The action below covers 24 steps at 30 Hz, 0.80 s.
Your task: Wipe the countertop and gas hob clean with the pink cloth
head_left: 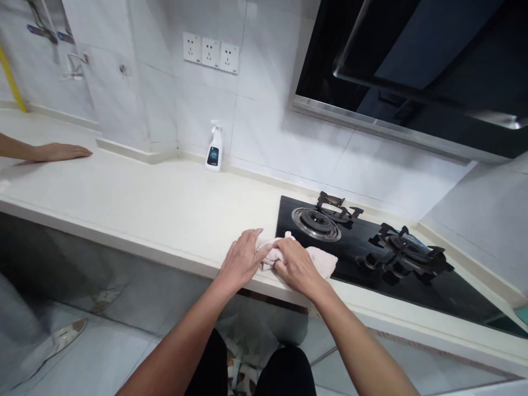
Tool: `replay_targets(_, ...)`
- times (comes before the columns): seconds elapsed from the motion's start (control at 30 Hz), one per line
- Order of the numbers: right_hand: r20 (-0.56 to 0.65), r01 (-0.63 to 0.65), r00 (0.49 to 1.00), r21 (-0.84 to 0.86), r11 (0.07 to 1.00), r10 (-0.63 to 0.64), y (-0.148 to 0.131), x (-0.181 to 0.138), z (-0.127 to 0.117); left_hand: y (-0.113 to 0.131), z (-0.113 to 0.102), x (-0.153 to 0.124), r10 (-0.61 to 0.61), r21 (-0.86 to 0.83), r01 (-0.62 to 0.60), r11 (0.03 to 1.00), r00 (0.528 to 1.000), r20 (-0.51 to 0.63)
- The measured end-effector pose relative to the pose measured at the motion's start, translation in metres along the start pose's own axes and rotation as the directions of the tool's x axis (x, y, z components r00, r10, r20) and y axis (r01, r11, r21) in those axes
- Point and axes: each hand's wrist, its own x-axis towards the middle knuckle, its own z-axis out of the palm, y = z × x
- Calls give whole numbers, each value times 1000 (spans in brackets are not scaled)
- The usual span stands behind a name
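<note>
A pale pink cloth [323, 262] lies bunched at the front left corner of the black gas stove [350, 261], partly on the glass and partly on the counter. My left hand [244, 257] grips its left end, the thumb pressed onto the folds. From the right, my right hand [296, 263] is closed over the middle of the cloth, fingers curled into it. One flap sticks out beyond the right wrist onto the stove. Folds between and under my fingers are partly hidden.
A white spray bottle [213, 148] stands against the wall on the cream counter [157, 203]. Loose pan supports [335, 208] sit behind the left burner [317, 221]. A range hood [412, 77] overhangs the stove. Another person's hand [61, 152] rests flat at far left.
</note>
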Motion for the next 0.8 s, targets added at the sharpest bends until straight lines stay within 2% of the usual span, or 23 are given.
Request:
replay_targets(0.1,-12,-68,997,141,988,70,-8,-6,-5,0,-1,0,1,-18,-1,1000,1000,-4)
replay_targets(0.23,-9,-225,969,390,893,249,4,3,-36,0,-2,0,-23,-34,23,999,1000,17)
replay_targets(0.37,-31,-425,872,449,786,489,53,9,-74,0,-4,-1,-20,-41,22,999,999,37)
replay_targets(0.47,81,-565,799,441,697,596,102,-10,-88,1,-4,-1,-10,-27,11,1000,999,40)
replay_targets(0.53,101,-637,749,382,670,654,132,-32,-94,1,-3,-2,-4,-14,4,1000,999,46)
replay_targets(0.67,-54,-719,645,292,630,762,167,-65,-109,-1,0,-3,31,8,-31,999,999,44)
replay_targets(0.7,-86,-721,638,284,632,766,169,-68,-112,-1,1,-4,39,15,-39,999,998,41)
replay_targets(0.73,-100,-713,651,258,652,752,167,-69,-114,-1,1,-4,44,22,-45,999,998,38)
replay_targets(0.8,-61,-670,722,186,718,689,158,-66,-111,-2,2,-4,47,33,-49,998,998,40)
